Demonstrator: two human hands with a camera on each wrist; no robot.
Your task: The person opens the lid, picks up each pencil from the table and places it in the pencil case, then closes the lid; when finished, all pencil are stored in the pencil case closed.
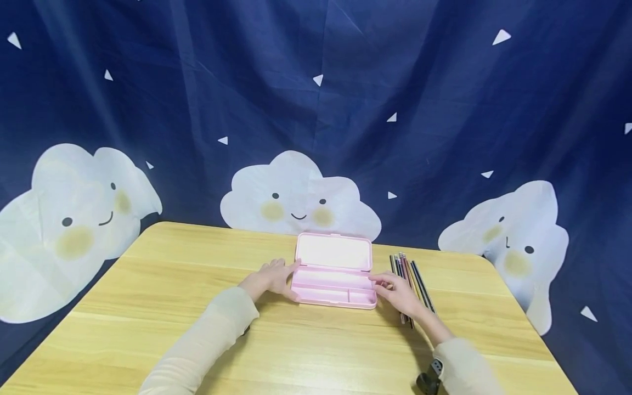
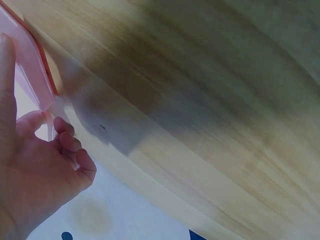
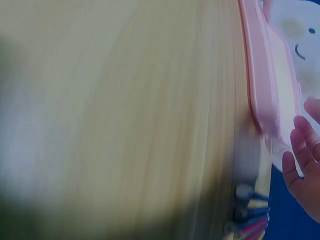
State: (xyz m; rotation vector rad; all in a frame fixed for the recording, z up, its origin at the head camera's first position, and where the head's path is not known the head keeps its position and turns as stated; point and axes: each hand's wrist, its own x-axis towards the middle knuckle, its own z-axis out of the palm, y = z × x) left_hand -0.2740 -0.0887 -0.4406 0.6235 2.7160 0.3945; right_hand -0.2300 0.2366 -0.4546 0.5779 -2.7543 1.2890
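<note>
A pink pencil case (image 1: 336, 287) lies with its lid (image 1: 333, 252) raised, and no pencils show in its compartments. At its left end, my left hand (image 1: 270, 278) holds it, thumb by the front corner and index finger near the hinge. The left wrist view has the thumb along the pink case (image 2: 36, 70), the other fingers of the hand (image 2: 45, 165) curled beside its end. My right hand (image 1: 397, 292) is at the case's right end, fingertips by the back compartment. In the right wrist view, that hand's fingers (image 3: 300, 145) are spread and hold nothing.
Several pencils (image 1: 419, 282) lie in a loose bundle right of the case, partly hidden beneath my right hand. The wooden table (image 1: 296, 351) ends a little behind the case, against a dark blue curtain (image 1: 419, 66) printed with clouds.
</note>
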